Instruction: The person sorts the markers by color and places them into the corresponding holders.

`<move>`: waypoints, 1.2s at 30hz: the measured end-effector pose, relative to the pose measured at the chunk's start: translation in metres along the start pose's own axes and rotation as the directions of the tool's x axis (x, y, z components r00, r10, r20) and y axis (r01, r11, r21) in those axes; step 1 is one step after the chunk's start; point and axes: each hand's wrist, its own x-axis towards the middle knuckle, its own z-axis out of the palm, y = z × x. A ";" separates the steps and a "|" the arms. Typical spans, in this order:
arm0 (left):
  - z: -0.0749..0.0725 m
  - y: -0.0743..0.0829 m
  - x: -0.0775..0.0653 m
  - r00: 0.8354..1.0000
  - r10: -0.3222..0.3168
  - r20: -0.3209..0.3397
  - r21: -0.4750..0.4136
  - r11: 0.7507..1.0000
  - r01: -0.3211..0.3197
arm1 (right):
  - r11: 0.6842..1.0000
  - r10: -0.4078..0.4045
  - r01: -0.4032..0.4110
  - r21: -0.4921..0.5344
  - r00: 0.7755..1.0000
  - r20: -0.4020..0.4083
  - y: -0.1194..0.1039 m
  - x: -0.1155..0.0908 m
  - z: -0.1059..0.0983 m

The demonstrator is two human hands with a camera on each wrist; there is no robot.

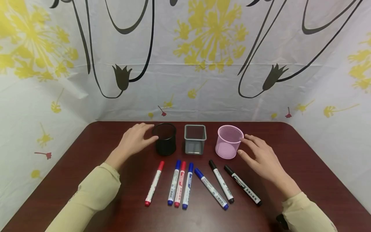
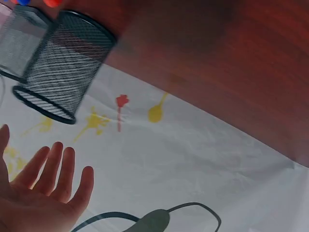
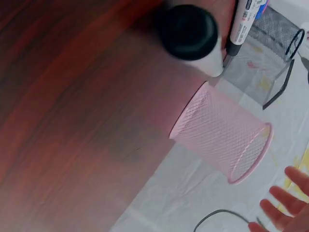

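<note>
My left hand is beside the black mesh pen cup, thumb and fingers spread near its rim. In the left wrist view the fingers of that hand are apart from the cup and hold nothing. On the other side, my right hand reaches toward the pink mesh pen cup, fingertips right at its rim. The right wrist view shows this hand with loosely spread fingers and nothing in them. Between the two round cups stands a square grey mesh cup.
Several capped markers lie in front of the cups: a red one at left, blue and red ones in the middle, a slanted blue one, and black ones at right. A patterned cloth rises behind the dark table.
</note>
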 end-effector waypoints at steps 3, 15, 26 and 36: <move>0.003 -0.004 0.010 0.997 -0.015 0.070 0.019 1.000 0.014 | 0.996 -0.084 0.085 0.018 0.996 -0.014 -0.005 0.003 0.005; 0.014 -0.007 0.023 0.984 -0.037 0.173 0.011 0.999 0.035 | 0.908 -0.418 0.416 0.039 0.903 0.099 -0.019 -0.005 0.035; 0.016 -0.007 0.023 0.983 -0.036 0.181 0.018 0.999 0.034 | 0.828 -0.547 0.561 0.014 0.801 0.244 -0.027 -0.021 0.046; 0.016 -0.007 0.024 0.984 -0.042 0.172 0.011 0.999 0.041 | 0.765 -0.604 0.643 -0.047 0.741 0.294 -0.032 -0.027 0.054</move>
